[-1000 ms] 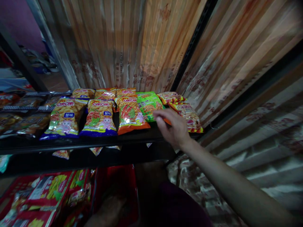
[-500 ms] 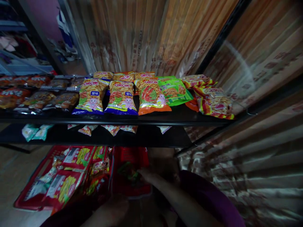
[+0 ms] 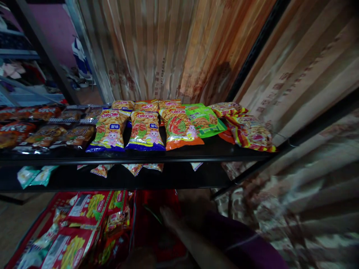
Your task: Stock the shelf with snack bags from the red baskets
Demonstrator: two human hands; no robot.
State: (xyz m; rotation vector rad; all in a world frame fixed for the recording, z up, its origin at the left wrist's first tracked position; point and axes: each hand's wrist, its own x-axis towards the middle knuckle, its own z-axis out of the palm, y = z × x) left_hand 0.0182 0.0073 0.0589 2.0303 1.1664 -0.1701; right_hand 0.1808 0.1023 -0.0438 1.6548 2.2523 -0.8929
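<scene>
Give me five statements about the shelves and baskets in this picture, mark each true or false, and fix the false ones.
1. The bright green packet is on the upper shelf. True.
2. The right hand is raised level with the upper shelf. False: it is below both shelves, at the shaded red basket; whether its grip holds anything is too dark to tell.
3. Two bags with blue bottom edges are side by side in the front row. True.
4. The mint-green packets are on the upper shelf. False: they are on the lower shelf.
5. The fuller red basket is left of the shaded one in the picture. True.
</scene>
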